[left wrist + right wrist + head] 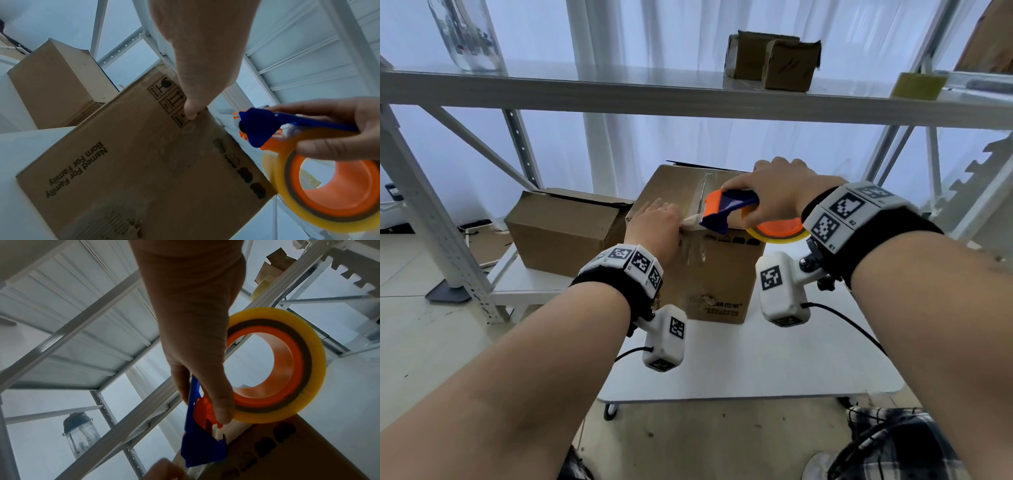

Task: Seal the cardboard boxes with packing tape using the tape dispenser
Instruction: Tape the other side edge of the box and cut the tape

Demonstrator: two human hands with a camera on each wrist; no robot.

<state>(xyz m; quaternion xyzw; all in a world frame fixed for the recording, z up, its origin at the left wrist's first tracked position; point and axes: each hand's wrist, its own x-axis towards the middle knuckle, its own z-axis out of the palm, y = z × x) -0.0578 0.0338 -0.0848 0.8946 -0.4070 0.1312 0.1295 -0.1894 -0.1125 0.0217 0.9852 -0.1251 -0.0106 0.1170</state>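
A closed cardboard box (709,274) stands on the white table (739,363), with a strip of clear tape along its top seam. My left hand (654,221) lies flat on the box's near top edge, and its thumb (191,112) presses the printed front face (133,162). A short stretch of tape (693,218) runs from that hand to the blue and orange tape dispenser (726,210). My right hand (774,192) grips the dispenser just above the box top. The yellowish tape roll (298,369) on its orange hub hangs past the box's right corner.
A second cardboard box (565,229) with a loose top flap sits to the left. The shelf above holds two small boxes (774,61), a glass jar (465,34) and a yellow block (917,85). White rack uprights (424,205) stand on both sides.
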